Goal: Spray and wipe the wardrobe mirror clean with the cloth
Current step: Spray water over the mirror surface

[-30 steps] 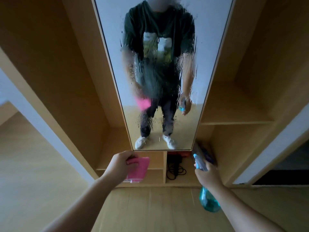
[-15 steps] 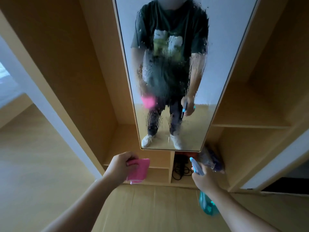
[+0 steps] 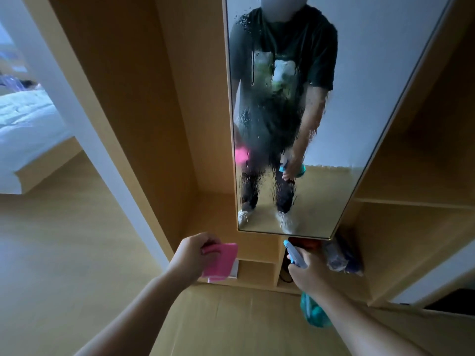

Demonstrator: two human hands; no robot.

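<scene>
Nearest to me, my left hand [image 3: 195, 255] is holding a folded pink cloth [image 3: 221, 263] above the wooden floor [image 3: 64, 253], grip clamped on its top edge. The cloth is hanging just below the lower left corner of the wardrobe mirror [image 3: 372, 73], apart from the glass. My right hand [image 3: 308, 273] is wrapping its grip around the neck of a teal spray bottle [image 3: 314, 314] (nozzle pointing up toward the glass). Beyond, the tall mirror is running with droplets and streaks down its left and middle, set in a pale wood wardrobe [image 3: 144, 98]. Far left, a white bed [image 3: 25, 124] is showing.
</scene>
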